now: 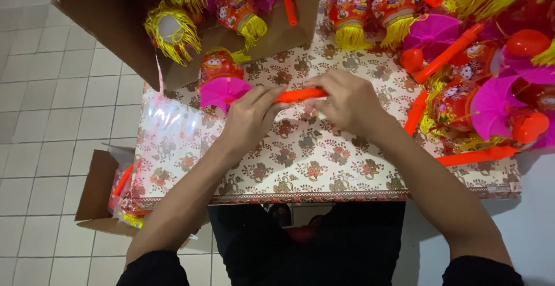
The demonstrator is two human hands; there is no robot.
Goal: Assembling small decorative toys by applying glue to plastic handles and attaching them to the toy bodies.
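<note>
- Large box [121, 26]: brown cardboard, open, at the table's far left corner; it holds lanterns [173, 30] with yellow fringe and one loose orange stick [288, 0].
- Small box [95, 190]: cardboard, on the floor at the table's near left corner; inside lie orange sticks and a clear bag (contents otherwise too small to tell).
- Pile [480, 60]: unboxed, at the table's far right; red and orange lanterns, pink fans, yellow tassels and more orange sticks, heaped and overlapping.
- Stick [300, 94]: orange plastic, held level above the table's middle, between the two hands; its left end meets a pink fan [222, 92] set under a small red lantern [218, 66].
- Left hand [250, 118]: fingers closed around the stick's left part, just beside the pink fan.
- Right hand [347, 102]: fingers clamped on the stick's right end, thumb side toward the left hand; the two hands are near each other, not touching.
- Table [300, 164]: covered with a cream cloth printed in brown and red flowers, with a patterned border along the near edge; a glossy clear sheet [167, 124] lies on its left part.
- Floor [46, 118]: pale square tiles with grey joints (seen at left and below).
- Person: dark sleeves and dark trousers, seated at the near edge.
</note>
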